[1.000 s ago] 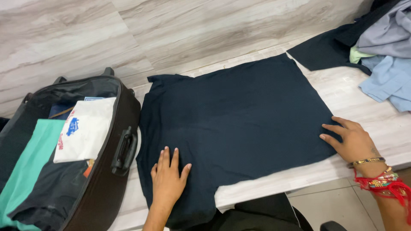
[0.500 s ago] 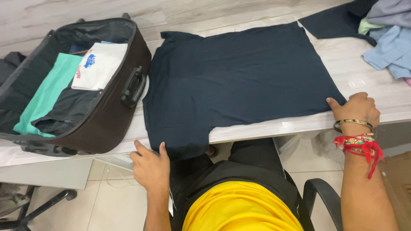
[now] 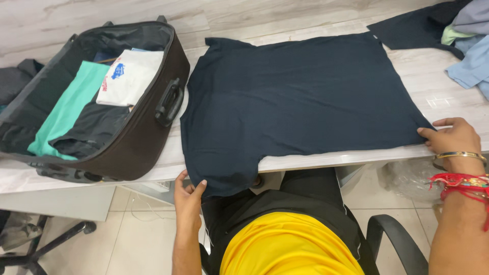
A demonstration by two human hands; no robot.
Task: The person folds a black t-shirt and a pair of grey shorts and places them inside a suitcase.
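The t-shirt [image 3: 300, 97] is spread flat on the table [image 3: 438, 91], one sleeve hung over the 6 o'clock edge. At its 9 o'clock an open suitcase [image 3: 137, 142] is parked, folded clothes [image 3: 91, 112] stacked in it. A clothes pile [image 3: 463, 46] is dumped at 2 o'clock.

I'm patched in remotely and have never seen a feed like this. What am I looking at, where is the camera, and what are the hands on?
There is no machine here: a seated person works with two bare hands, and the single picture comes from a camera on their head, looking down. On the pale table a dark navy T-shirt lies spread flat, one sleeve hanging over the near edge. The left hand pinches that hanging sleeve; the right hand grips the shirt's bottom corner at the table edge. To the left stands an open dark suitcase holding folded clothes: a green garment, a white one and dark ones. A pile of loose clothes sits at the far right.
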